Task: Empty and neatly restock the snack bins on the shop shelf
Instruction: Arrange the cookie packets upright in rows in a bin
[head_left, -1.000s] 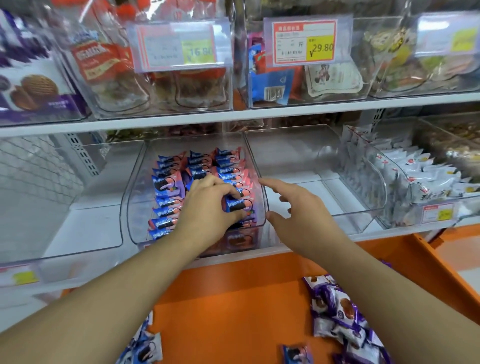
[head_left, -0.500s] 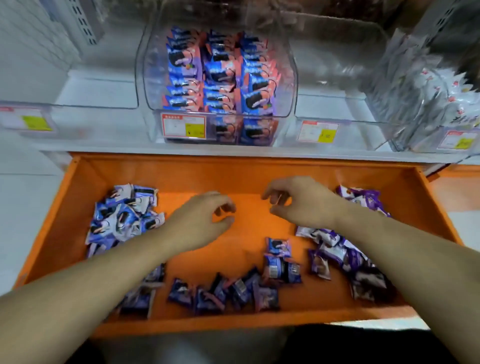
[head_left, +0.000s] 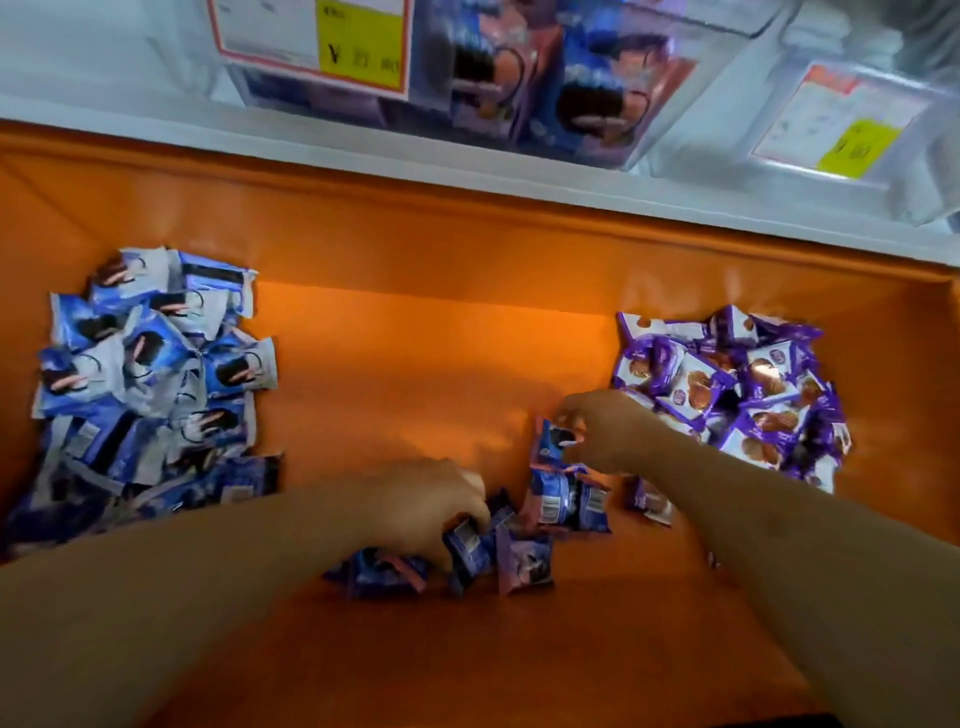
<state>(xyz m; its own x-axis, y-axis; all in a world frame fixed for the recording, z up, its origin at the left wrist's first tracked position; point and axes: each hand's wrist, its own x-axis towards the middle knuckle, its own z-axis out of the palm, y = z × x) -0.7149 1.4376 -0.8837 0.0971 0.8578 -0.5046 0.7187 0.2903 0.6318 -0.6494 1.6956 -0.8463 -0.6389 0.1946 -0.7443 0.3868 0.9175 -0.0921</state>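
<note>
Orange tray (head_left: 415, 332) under shelf edge w/ clear bin (head_left: 519, 104) of blue snack packs above. Blue/white pack pile (head_left: 150, 374) at tray's left, purple pack pile (head_left: 748, 395) at right. Small blue/pink pack cluster (head_left: 566, 504) front-centre. L hand (head_left: 421, 509) curled round packs in that cluster. R hand (head_left: 608, 431) pinching one blue pack (head_left: 553, 441) at cluster's far end.

Two hands (head_left: 415, 512) (head_left: 602, 431); three packet heaps (head_left: 150, 384) (head_left: 737, 389) (head_left: 498, 535); two price tags (head_left: 311, 44) (head_left: 836, 124); one orange tray (head_left: 415, 338).
</note>
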